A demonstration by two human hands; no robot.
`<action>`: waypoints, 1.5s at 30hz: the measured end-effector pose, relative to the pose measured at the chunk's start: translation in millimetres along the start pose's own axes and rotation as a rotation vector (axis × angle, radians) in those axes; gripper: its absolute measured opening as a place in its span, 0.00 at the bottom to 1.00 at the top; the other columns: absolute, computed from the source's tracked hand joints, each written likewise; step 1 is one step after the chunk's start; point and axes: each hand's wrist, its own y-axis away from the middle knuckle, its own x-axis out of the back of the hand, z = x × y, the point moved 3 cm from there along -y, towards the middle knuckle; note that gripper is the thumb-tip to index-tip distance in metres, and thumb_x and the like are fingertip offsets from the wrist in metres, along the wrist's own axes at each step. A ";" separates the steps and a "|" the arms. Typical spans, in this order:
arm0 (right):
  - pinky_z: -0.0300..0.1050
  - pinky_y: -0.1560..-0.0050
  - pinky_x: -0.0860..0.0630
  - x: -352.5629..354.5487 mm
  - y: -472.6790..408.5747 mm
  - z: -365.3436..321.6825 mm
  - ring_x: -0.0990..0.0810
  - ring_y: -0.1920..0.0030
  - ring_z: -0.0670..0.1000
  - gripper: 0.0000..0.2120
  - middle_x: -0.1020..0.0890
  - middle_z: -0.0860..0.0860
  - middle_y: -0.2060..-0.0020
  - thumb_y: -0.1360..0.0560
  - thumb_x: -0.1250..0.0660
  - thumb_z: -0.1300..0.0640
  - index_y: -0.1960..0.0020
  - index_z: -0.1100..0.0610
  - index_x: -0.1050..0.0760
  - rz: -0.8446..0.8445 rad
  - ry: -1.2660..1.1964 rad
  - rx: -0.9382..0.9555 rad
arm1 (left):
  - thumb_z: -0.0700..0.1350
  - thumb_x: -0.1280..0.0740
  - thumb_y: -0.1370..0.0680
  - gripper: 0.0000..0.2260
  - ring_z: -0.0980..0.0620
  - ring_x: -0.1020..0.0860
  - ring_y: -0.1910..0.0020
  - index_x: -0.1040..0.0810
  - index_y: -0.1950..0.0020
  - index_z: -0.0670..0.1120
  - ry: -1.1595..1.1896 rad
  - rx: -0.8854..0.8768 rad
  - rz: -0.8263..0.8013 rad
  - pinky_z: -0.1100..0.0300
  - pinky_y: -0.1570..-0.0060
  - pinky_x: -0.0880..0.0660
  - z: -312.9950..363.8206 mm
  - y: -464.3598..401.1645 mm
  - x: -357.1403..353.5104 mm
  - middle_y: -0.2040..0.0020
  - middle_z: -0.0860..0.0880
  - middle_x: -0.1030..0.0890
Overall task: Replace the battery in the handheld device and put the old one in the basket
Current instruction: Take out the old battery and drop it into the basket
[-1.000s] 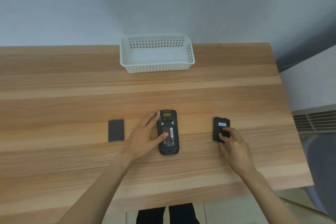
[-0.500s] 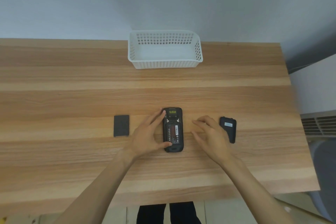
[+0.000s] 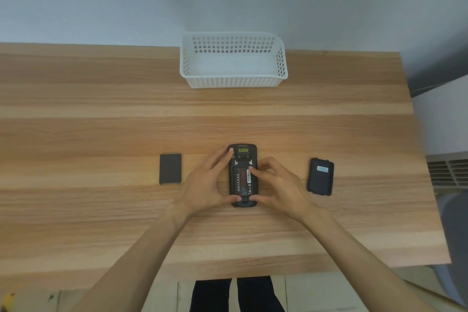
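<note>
Head view, the only one supplied: the handheld device [image 3: 243,175] lies face down near the middle of the bench [image 3: 101,119], back cover off, with a battery [image 3: 243,181] seated in its open bay, label upward. The left hand [image 3: 205,182] is partly curled around the device's left edge, fingertips near the top corner and thumb at the lower end, bracing it against the wood. The right hand [image 3: 274,185] is likewise half-open on the right edge, a fingertip resting on the upper part of the battery and the thumb at the lower end; neither hand has lifted anything clear. Assessment: the step in hand is removal of the old battery. The next move appears to call for prying it up at one end while the left hand keeps the body steady, then carrying it to the basket [image 3: 233,60]. The basket is white perforated plastic, rectangular with rounded corners, standing at the far edge with nothing visible inside. A flat, matte dark rectangular block [image 3: 170,169], probably the spare battery, lies well to the left of the device. The detached cover [image 3: 320,176], dark moulded plastic with a small pale label, lies to the right. The bench surface is smooth, banded light wood grain.
</note>
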 end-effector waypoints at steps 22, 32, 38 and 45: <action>0.49 0.45 0.17 0.6 -5.2 -9.7 0.16 0.42 0.54 0.24 0.14 0.54 0.44 0.32 0.25 0.44 0.43 0.59 0.16 0.131 0.271 0.265 | 0.71 0.34 0.30 0.51 0.44 0.35 0.21 0.46 0.16 0.45 -0.132 -0.071 -0.015 0.48 0.35 0.22 6.5 -0.1 -0.6 0.16 0.43 0.42; 0.47 0.47 0.17 7.2 -3.5 -12.0 0.19 0.39 0.54 0.17 0.17 0.55 0.40 0.24 0.31 0.48 0.41 0.58 0.18 0.058 0.262 0.248 | 0.67 0.37 0.28 0.44 0.47 0.35 0.20 0.42 0.17 0.49 -0.060 -0.040 0.036 0.49 0.31 0.25 8.6 -1.8 4.9 0.17 0.46 0.39; 0.48 0.45 0.18 3.9 -5.9 -6.3 0.17 0.41 0.52 0.19 0.17 0.52 0.41 0.25 0.28 0.44 0.44 0.59 0.16 0.058 0.320 0.303 | 0.76 0.37 0.31 0.53 0.46 0.37 0.20 0.49 0.16 0.47 -0.169 -0.065 -0.025 0.51 0.40 0.20 7.3 -2.4 1.4 0.16 0.45 0.44; 0.49 0.42 0.18 3.2 -3.3 -9.6 0.18 0.38 0.53 0.25 0.16 0.54 0.41 0.30 0.24 0.45 0.41 0.61 0.18 0.051 0.331 0.305 | 0.76 0.34 0.32 0.57 0.46 0.37 0.21 0.51 0.15 0.46 -0.191 -0.096 -0.020 0.55 0.33 0.27 6.2 0.2 -0.6 0.15 0.44 0.46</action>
